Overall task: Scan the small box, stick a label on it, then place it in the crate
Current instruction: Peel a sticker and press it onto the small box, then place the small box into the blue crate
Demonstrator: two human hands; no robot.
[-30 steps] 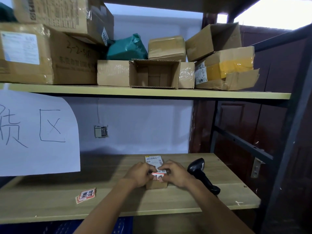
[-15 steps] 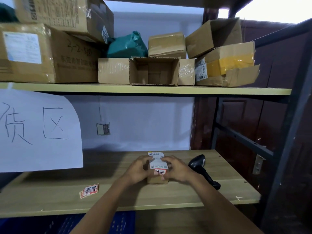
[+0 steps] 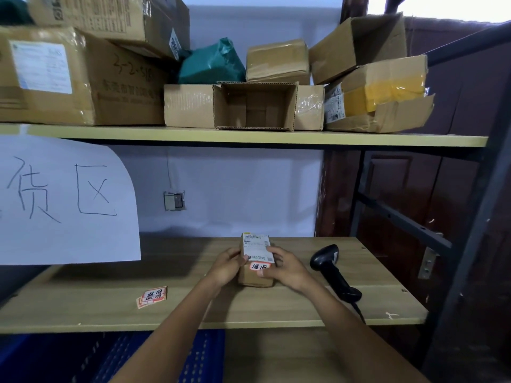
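Observation:
The small cardboard box [image 3: 255, 276] stands on the wooden shelf [image 3: 276, 308] with a white shipping label on top and a red-edged label [image 3: 259, 266] stuck on its near face. My left hand [image 3: 228, 265] grips the box's left side. My right hand [image 3: 286, 268] holds the right side, its thumb by the red-edged label. A black handheld scanner [image 3: 330, 268] lies on the shelf just right of my right hand. The blue crate [image 3: 154, 357] sits under the shelf at the lower left, partly hidden by my left forearm.
A small stack of red-edged labels [image 3: 153, 296] lies on the shelf at the left. A white paper sign [image 3: 63, 200] hangs from the upper shelf. Several cardboard boxes [image 3: 254, 106] fill the upper shelf. Dark metal rack posts [image 3: 475, 217] stand at the right.
The red-edged label now sits flat on the box and both hands have shifted to its sides, raising its far end slightly. The camera view has tilted a little.

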